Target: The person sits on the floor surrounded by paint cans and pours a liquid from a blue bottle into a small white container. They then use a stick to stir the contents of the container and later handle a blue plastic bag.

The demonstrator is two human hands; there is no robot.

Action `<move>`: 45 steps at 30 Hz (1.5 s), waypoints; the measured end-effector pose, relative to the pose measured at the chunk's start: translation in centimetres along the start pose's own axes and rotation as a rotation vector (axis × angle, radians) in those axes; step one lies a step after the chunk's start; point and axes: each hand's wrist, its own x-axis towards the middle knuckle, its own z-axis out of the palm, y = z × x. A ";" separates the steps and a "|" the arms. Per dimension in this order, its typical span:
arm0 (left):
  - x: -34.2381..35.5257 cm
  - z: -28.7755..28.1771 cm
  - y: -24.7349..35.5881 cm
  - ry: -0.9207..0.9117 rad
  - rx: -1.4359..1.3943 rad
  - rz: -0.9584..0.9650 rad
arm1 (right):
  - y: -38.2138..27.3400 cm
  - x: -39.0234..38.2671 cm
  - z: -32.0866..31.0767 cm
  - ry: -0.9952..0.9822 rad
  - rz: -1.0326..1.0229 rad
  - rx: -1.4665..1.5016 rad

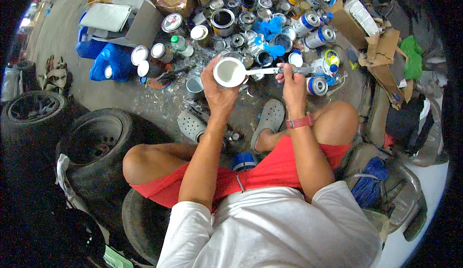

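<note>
Clock is centred on the white container (227, 75), with 12 pointing away from the wearer.

Hands: the left hand (220, 90) is gripping the white container by its side, fingers wrapping below the rim; the opening is facing up and showing a pale inside. The right hand (293, 84) is gripping a flat tool (264, 71) at 3 o'clock, its whitish end pointing back at the rim, its grey end sticking out past the fist. Tip touching the rim or lying just beside it: cannot tell.

Position: the container is being held in the air over the floor (118, 94), forward of two grey clogs sitting at 7 (189, 125) and 5 (271, 117).

Handling (judgement): the left hand should be holding the mouth level and the fingers clear of the lip. The right hand should be keeping a light grip, laying the blade flat and moving it slowly, so that anything wet is dropping inside. Working over the opening is probably safer than working beside it.

Caution: a grey tin (195, 85) is standing near at 8, and blue gloves (273, 50) are lying at 2; elbow swings should be staying small.
</note>
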 end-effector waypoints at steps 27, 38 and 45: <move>-7.0 6.4 -2.1 -0.389 0.041 -0.067 | -19.9 11.8 -20.7 0.052 -0.420 0.079; -10.0 20.6 -6.1 -0.714 0.126 -0.150 | 1.7 -2.5 -25.9 0.307 0.203 -0.484; -11.0 24.7 -9.0 -0.752 0.186 -0.284 | 6.4 -9.2 -28.7 0.524 0.348 -0.390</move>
